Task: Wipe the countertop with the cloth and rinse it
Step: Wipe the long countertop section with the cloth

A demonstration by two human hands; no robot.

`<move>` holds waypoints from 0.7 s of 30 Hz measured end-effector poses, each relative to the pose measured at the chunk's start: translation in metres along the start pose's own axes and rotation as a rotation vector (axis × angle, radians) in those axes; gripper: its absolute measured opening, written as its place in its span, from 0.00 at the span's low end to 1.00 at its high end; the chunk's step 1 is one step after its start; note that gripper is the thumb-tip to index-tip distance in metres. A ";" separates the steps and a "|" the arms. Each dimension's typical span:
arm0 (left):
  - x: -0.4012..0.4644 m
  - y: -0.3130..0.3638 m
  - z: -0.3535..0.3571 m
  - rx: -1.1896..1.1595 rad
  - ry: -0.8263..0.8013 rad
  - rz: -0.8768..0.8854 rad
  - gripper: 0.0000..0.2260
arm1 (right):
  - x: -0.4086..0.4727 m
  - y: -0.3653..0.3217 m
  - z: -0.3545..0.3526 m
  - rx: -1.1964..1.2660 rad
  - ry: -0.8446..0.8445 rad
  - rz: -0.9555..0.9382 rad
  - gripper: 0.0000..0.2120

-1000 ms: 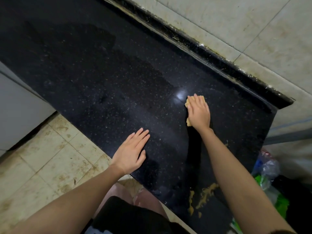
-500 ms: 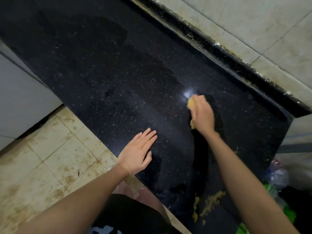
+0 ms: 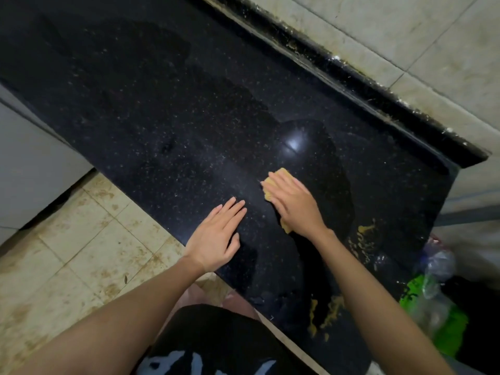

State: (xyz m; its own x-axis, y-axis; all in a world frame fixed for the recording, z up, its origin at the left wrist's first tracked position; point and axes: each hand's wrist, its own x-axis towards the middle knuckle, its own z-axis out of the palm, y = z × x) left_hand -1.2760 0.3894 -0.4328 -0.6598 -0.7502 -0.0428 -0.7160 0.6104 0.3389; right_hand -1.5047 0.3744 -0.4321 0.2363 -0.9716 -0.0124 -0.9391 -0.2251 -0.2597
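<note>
Since a second ago your right hand has dragged the cloth back toward you and to the left, so it now sits close to your left hand, about two o'clock from it. Your left hand lies flat near the front edge of the countertop, fingers straight and together, holding nothing. Your right hand presses the yellow cloth down with straight fingers, cloth edges peeking out at twelve and six o'clock of the hand. Yellow smears mark the counter at four o'clock from that hand, with more nearer you. Plastic bags sit beyond the counter's right end.
</note>
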 end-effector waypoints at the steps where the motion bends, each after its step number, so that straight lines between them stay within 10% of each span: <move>1: 0.000 0.000 0.000 0.003 0.002 -0.002 0.24 | -0.012 0.011 0.000 -0.008 0.024 0.092 0.21; 5: 0.000 0.001 0.000 0.014 0.014 0.001 0.24 | -0.021 0.002 0.001 -0.016 0.086 0.400 0.22; 14: -0.001 0.000 0.001 0.038 0.002 0.035 0.26 | -0.081 -0.092 0.026 -0.036 0.099 0.217 0.21; 21: -0.003 0.002 -0.003 -0.007 -0.031 0.123 0.30 | -0.081 -0.125 0.040 0.062 0.297 0.740 0.18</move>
State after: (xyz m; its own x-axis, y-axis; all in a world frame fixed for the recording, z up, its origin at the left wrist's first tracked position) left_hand -1.2746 0.3920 -0.4292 -0.7497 -0.6611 -0.0295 -0.6273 0.6958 0.3499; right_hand -1.3960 0.4839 -0.4374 -0.5270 -0.8482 0.0531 -0.8089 0.4815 -0.3375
